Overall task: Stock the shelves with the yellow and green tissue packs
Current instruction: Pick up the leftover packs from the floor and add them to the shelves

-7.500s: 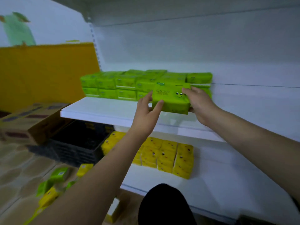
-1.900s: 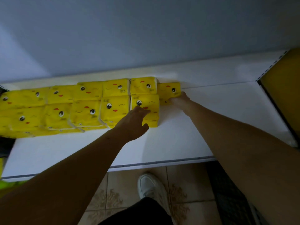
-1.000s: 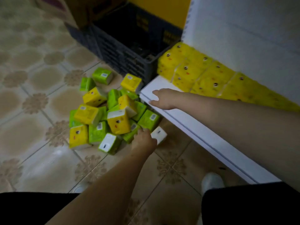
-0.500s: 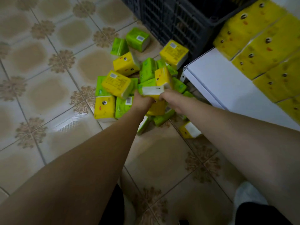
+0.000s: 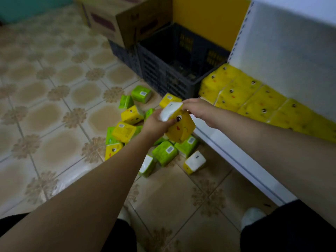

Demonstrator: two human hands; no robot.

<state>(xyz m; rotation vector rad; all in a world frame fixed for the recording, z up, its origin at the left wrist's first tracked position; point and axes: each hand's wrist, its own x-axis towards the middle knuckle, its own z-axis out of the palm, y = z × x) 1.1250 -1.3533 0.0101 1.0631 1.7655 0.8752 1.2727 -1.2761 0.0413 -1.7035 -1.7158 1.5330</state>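
I hold a yellow tissue pack [image 5: 181, 127] with a cartoon face above the floor pile. My left hand [image 5: 157, 122] grips its left side, thumb near the printed eye. My right hand [image 5: 199, 108] grips its top right edge. Below and around lie several loose yellow and green packs [image 5: 164, 154] on the tiled floor. A row of yellow packs [image 5: 254, 99] stands on the low white shelf [image 5: 234, 151] at the right, against its white back panel.
A dark plastic crate [image 5: 163, 70] stands on the floor just left of the shelf, with cardboard boxes [image 5: 123, 17] behind it. A yellow panel [image 5: 209, 17] rises behind the crate. My white shoe [image 5: 251, 217] is at the shelf's front edge.
Both hands have lifted a yellow pack up out of the floor pile and toward the shelf. Earlier I placed packs on the shelves, then turned down to the pile.
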